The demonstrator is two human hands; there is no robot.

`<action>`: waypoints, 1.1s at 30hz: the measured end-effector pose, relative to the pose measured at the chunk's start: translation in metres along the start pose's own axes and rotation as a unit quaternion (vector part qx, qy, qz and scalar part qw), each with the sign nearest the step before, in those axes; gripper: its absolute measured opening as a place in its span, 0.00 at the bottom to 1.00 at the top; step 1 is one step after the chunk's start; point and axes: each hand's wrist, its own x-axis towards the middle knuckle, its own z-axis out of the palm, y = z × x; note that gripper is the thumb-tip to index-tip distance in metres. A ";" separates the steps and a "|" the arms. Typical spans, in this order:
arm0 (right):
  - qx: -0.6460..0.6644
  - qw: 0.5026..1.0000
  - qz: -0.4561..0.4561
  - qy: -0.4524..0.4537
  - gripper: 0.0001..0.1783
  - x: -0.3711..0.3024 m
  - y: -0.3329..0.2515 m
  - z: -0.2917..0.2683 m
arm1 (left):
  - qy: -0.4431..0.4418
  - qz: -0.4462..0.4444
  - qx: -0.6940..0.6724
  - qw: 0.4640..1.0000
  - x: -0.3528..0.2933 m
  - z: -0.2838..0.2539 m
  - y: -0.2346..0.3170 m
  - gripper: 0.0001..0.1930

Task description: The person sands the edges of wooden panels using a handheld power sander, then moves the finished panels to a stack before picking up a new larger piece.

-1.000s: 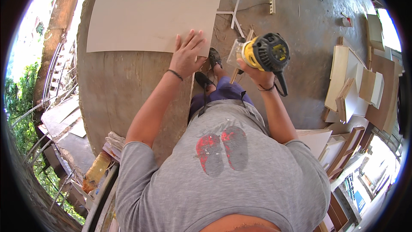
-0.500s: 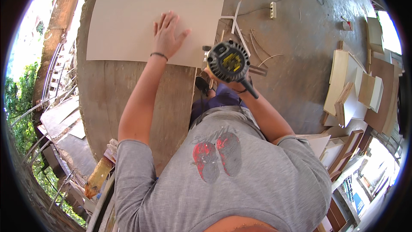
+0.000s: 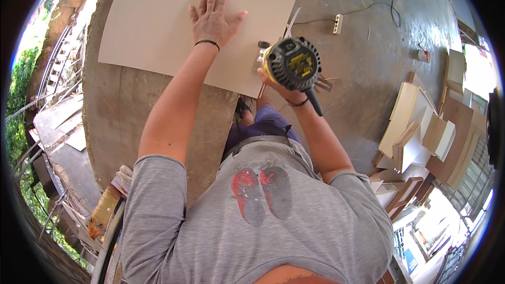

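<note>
My left hand [image 3: 215, 20] lies flat with fingers spread on a large pale panel [image 3: 152, 26]. The panel rests on a worn wooden workbench [image 3: 152, 105] and its right edge reaches the bench's side. In my right hand [image 3: 284, 88] is a black and yellow trim router [image 3: 297, 63], held upright at that right edge, near the panel's close corner. My fingers wrap round its lower body, partly hidden beneath the motor housing. Its base and bit are mostly out of sight. The cord end sticks out toward my right forearm.
A power strip [image 3: 337, 24] with a dark cord [image 3: 379, 5] lies on the floor to the right. A small paint-marked pot [image 3: 422, 56] stands farther off. Wooden boxes and boards [image 3: 405, 121] are stacked at the right. An old yellow container [image 3: 105, 210] stands at lower left.
The router in my right hand now overlaps the panel's right edge, where before it sat just beyond the corner. My left hand remains flat on the panel. The whole view has shifted and turned slightly.
</note>
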 end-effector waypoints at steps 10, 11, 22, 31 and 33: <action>-0.120 0.986 -0.108 0.037 0.20 0.083 -0.071 -0.038 | 0.013 0.009 0.008 1.000 -0.001 -0.004 0.000 0.39; -0.119 0.985 -0.115 0.039 0.20 0.087 -0.074 -0.041 | 0.015 0.009 0.009 1.000 -0.001 -0.005 0.000 0.39; -0.065 0.987 -0.129 0.068 0.22 0.126 -0.057 -0.054 | -0.017 0.009 0.039 0.999 -0.002 -0.013 0.002 0.38; -0.059 0.981 -0.148 0.114 0.25 0.178 -0.036 -0.072 | -0.045 0.002 0.051 0.998 -0.005 -0.018 0.003 0.37; -0.059 0.981 -0.151 0.108 0.30 0.191 -0.024 -0.077 | -0.050 0.000 0.052 0.997 -0.005 -0.019 0.003 0.37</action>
